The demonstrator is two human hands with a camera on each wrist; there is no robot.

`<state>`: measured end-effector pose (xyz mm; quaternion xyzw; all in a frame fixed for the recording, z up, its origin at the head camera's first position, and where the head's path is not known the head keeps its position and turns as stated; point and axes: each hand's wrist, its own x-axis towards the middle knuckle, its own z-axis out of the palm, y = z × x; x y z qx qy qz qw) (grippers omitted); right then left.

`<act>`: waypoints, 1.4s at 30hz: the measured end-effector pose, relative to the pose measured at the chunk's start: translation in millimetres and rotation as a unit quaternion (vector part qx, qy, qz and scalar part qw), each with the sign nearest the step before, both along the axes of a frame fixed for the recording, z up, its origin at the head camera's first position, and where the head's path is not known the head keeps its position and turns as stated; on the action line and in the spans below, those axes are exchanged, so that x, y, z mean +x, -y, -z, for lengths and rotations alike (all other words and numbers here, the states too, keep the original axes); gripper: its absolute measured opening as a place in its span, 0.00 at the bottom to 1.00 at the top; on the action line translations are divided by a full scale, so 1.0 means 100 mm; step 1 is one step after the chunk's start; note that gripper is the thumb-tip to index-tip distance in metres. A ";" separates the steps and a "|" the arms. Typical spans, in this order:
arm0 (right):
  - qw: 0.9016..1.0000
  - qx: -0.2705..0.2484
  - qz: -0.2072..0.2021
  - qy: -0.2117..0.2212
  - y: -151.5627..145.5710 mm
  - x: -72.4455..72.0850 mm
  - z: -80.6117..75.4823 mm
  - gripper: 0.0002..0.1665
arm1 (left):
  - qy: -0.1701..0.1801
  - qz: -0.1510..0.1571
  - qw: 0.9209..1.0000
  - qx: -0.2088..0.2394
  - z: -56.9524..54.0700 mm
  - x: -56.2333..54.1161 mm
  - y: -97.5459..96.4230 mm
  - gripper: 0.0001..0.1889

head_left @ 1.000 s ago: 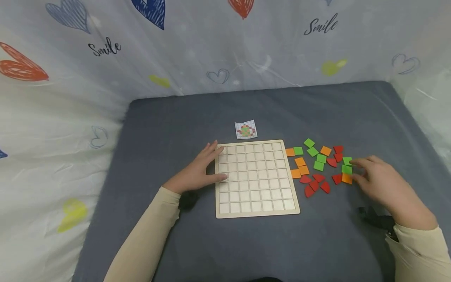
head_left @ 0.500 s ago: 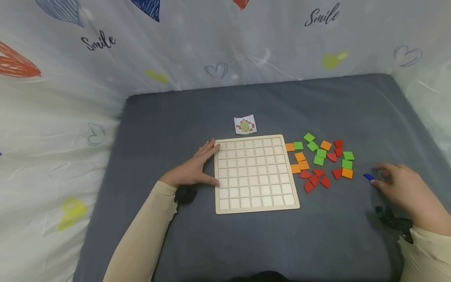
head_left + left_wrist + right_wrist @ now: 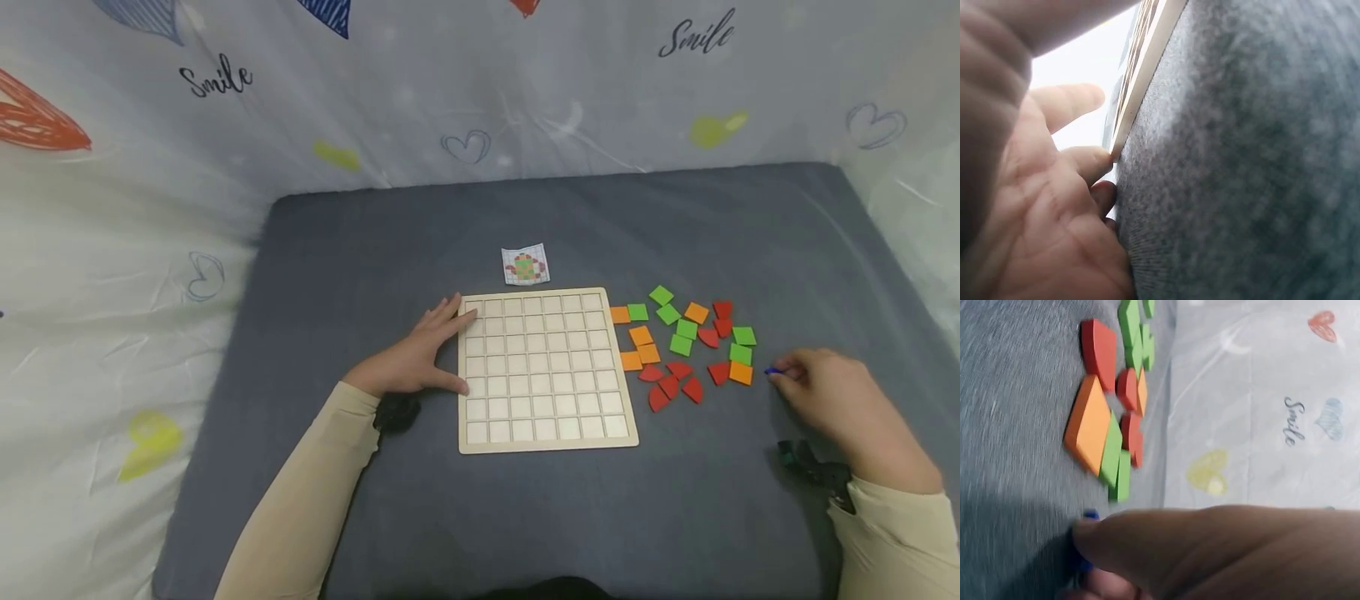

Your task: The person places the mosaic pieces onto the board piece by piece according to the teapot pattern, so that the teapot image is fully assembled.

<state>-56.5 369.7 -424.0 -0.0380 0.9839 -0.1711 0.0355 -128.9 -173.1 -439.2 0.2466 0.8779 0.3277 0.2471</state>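
Observation:
A pale wooden grid board [image 3: 551, 373] lies on the grey cloth. My left hand [image 3: 408, 360] rests along its left side, fingers spread, one fingertip over the upper left rim and the thumb at the edge lower down. The left wrist view shows fingertips touching the board's side [image 3: 1141, 81]. To the right of the loose tiles, my right hand [image 3: 836, 400] pinches a small blue piece [image 3: 772, 371] between thumb and finger, low over the cloth. In the right wrist view the thumb covers most of the blue piece [image 3: 1090, 514], so its shape is hidden.
Several green tiles [image 3: 681, 345], orange tiles [image 3: 741, 372] and red rounded pieces [image 3: 692, 390] lie scattered between the board and my right hand. A small printed pattern card [image 3: 526, 265] lies behind the board. A printed curtain [image 3: 570, 83] hangs behind the table [image 3: 390, 250].
My right hand has left the green and orange tiles and moved right, then slightly back left with the blue piece. My left thumb has slid off the board's face to its edge.

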 end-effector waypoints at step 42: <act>0.968 -0.035 -0.247 -0.010 2.24 -1.07 -0.39 0.08 | -0.007 -0.020 0.999 -0.031 0.01 0.03 -0.03 0.69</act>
